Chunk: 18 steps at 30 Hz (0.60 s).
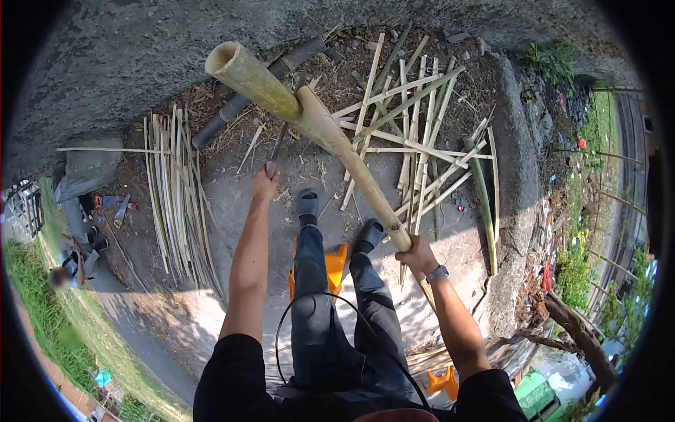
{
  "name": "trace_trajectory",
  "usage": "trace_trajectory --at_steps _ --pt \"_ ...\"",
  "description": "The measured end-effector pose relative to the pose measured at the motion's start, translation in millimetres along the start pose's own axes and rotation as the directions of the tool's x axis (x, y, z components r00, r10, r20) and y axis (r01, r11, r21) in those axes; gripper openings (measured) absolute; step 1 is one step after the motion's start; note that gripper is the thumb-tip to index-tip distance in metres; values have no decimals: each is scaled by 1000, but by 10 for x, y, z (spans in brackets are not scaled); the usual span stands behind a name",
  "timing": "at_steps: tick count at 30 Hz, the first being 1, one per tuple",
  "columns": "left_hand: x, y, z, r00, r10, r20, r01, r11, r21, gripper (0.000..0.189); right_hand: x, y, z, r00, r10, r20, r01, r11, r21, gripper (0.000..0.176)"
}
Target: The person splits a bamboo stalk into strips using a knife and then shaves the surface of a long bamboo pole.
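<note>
My left hand (pixel 264 186) is closed around the handle of a large knife (pixel 279 143), whose dark blade points away from me and meets the bamboo pole. A long pale bamboo pole (pixel 356 167) slants across in front of me, and its near end is gripped in my right hand (pixel 420 257). At its far end a thick, greenish hollow bamboo section (pixel 256 83) shows its open mouth; a split edge overlaps it where the blade reaches. Part of the blade is hidden behind the bamboo.
Split bamboo strips lie bundled (pixel 176 204) at left and in a crossed heap (pixel 422 133) at right. A dark pipe (pixel 228 112) lies near the concrete wall (pixel 162 63). An orange stool (pixel 337 267) is by my legs. Another person (pixel 77 264) sits far left.
</note>
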<state>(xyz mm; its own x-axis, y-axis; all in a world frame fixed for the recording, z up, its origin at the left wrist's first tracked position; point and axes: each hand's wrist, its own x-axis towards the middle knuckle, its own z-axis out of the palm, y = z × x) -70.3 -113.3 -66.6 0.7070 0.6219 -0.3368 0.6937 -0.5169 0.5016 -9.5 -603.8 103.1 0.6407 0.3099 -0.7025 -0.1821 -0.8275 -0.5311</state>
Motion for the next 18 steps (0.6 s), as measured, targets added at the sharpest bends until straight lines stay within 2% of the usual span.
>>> trace_trajectory --at_steps 1,2,3,5,6,7,9,10,11,13,14,15,17,18 --pt "-24 -55 -11 999 -7 45 5 999 43 42 -190 -16 39 990 79 120 -92 991 100 54" --pt "40 -94 -9 997 2 74 -8 997 74 43 -307 17 111 996 85 31 -86 996 38 50" --pt "74 -113 -1 998 33 60 -39 995 95 43 -420 12 130 993 113 -29 -111 991 74 50" --pt "108 -222 16 995 91 41 -94 991 94 41 -701 9 167 987 121 -105 -124 992 -18 54" --pt "94 -267 70 994 105 28 -107 991 76 39 -782 98 235 974 193 -121 -199 979 -42 57" --pt "55 -155 70 996 87 29 -89 994 62 39 -911 94 251 959 237 -154 -235 971 33 59" --pt "21 -24 -66 993 88 83 -102 978 183 38 -1118 119 314 942 259 -216 -229 961 153 59" --pt "23 68 -118 990 114 81 -125 981 150 37 -1184 121 336 932 243 -268 -202 964 171 59" --pt "-20 129 -145 984 150 101 -162 978 129 36 -1217 504 561 912 165 -375 -154 986 59 51" --pt "-27 223 -151 978 140 153 -164 973 160 36 -1337 103 389 891 421 -169 -310 838 449 41" --pt "-19 283 -150 975 142 170 -170 972 165 37 -1367 90 429 891 400 -216 -209 783 586 35" --pt "-42 327 -150 972 145 184 -179 967 180 37 -1389 82 452 869 409 -278 -168 773 612 33" --pt "-134 397 -148 960 182 212 -222 958 181 33 -1381 30 524 769 353 -532 -101 890 445 30" --pt "-158 402 -143 960 189 208 -229 955 190 33 -1367 -35 498 739 362 -568 -83 886 456 27"
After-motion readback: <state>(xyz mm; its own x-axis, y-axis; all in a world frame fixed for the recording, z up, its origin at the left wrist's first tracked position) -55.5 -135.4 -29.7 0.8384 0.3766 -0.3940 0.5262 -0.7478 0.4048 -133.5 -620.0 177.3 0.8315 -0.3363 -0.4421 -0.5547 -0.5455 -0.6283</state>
